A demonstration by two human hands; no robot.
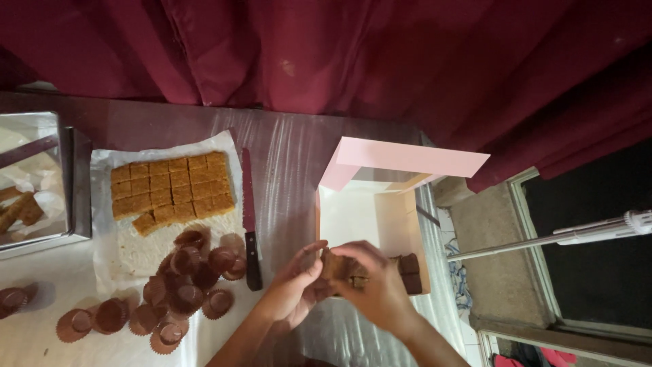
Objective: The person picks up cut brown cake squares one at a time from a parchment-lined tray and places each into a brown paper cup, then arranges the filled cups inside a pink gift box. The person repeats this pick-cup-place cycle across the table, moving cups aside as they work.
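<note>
My left hand (293,287) and my right hand (372,282) meet over the near edge of an open pink-and-white box (353,217). Both hold a brown square sweet in a paper cup (337,266) between their fingertips. More brown pieces (409,272) sit inside the box at its near right corner. The box lid (407,158) stands up at the back.
A slab of cut golden squares (173,187) lies on white paper. A dark-handled knife (250,217) lies beside it. Several empty brown paper cups (183,278) are scattered at the left. A metal tray (34,183) sits far left; maroon curtain (339,54) behind.
</note>
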